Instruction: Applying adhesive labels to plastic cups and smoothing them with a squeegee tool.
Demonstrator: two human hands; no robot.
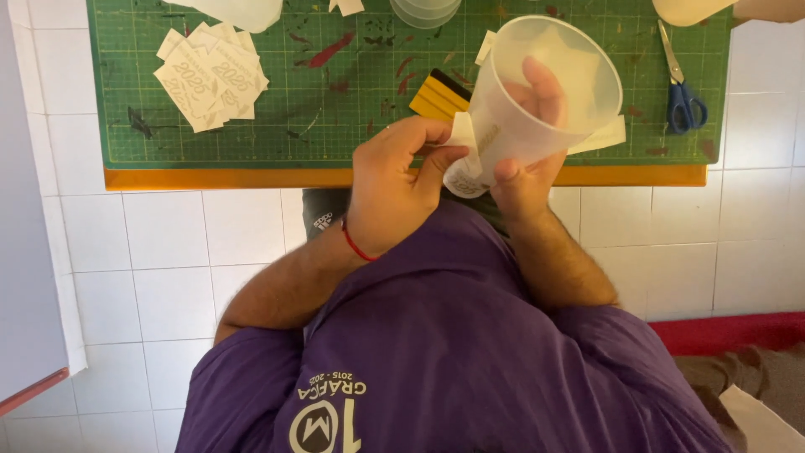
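Sticker pressed on a tilted cup

Right hand (527, 159) grips translucent plastic cup (537, 92), mouth tilted away; left hand (394, 180) pinches white sticker (463, 134) against its near wall.

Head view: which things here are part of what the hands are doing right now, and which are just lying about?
In hand:
left hand
right hand
translucent plastic cup
white sticker

Lying about:
blue-handled scissors
yellow squeegee
pile of stickers
stacked cups
green cutting mat

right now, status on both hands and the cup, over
Right hand grips translucent plastic cup, fingers inside it. Left hand pinches white sticker against cup's outer wall. Yellow squeegee lies just behind on green cutting mat; nothing blocking.
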